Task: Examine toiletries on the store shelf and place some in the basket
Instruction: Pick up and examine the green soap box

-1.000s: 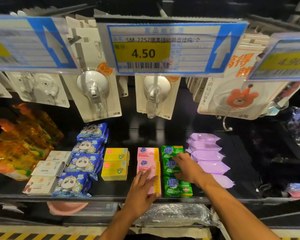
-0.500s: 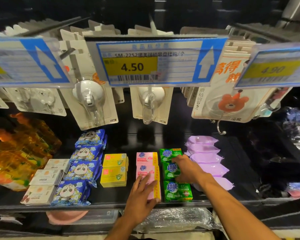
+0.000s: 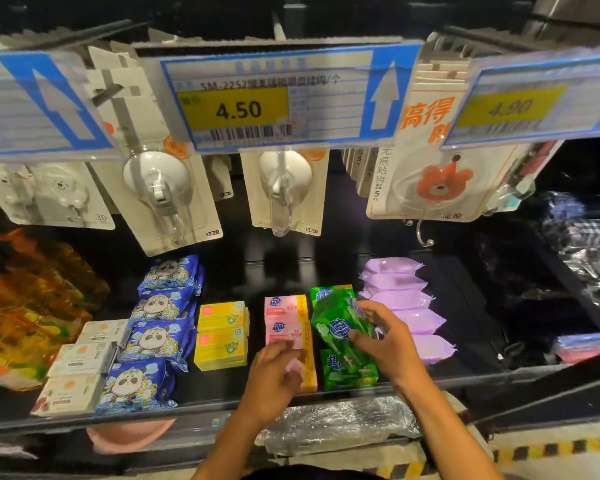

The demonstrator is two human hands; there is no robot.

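Soap packs lie in rows on a dark shelf (image 3: 222, 400). My right hand (image 3: 385, 341) grips a green soap pack (image 3: 336, 323) and holds it tilted above the green row (image 3: 347, 372). My left hand (image 3: 274, 375) curls its fingers round the front pink soap pack (image 3: 302, 368) in the pink row (image 3: 284, 317). Part of that pack is hidden under my fingers. No basket is in view.
Yellow soap boxes (image 3: 220, 336), blue panda packs (image 3: 153, 341), white boxes (image 3: 80, 365) and orange bags (image 3: 25, 313) lie to the left. Purple packs (image 3: 406, 306) lie to the right. Hook cards (image 3: 167, 195) and price tags (image 3: 267, 98) hang above. Wrapped goods (image 3: 336, 424) sit on the lower shelf.
My right hand has lifted a green pack off its row and tilted it. My left hand's fingers have curled tighter on the front pink pack. The view has tilted down a little.
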